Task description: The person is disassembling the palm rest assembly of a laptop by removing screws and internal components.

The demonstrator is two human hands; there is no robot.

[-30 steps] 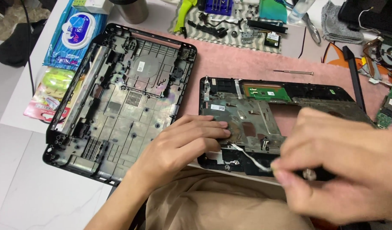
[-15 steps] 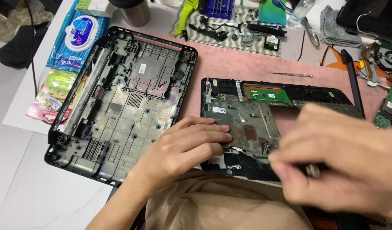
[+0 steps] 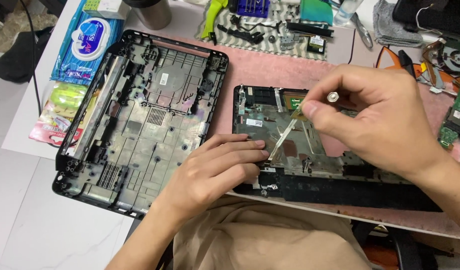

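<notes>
Pinning the laptop frame [image 3: 310,150] on the pink mat [image 3: 270,70] with my left hand's [image 3: 215,170] flat, unclenched fingers, my right hand [image 3: 375,115] pinches a tool lifting the ribbon strip [image 3: 285,132]; next needs gentle peeling.

A white worktable [image 3: 30,125] fills most of the view, its top partly covered by a pink mat [image 3: 270,65] — the mat runs above and beside the fingers. Left of and below the fingers, past the table's edge, lies a pale tiled floor [image 3: 35,220] with faint grout lines. A black cable [image 3: 34,70] trails down over it at far left. Light is even and soft — shadows stay faint.
</notes>
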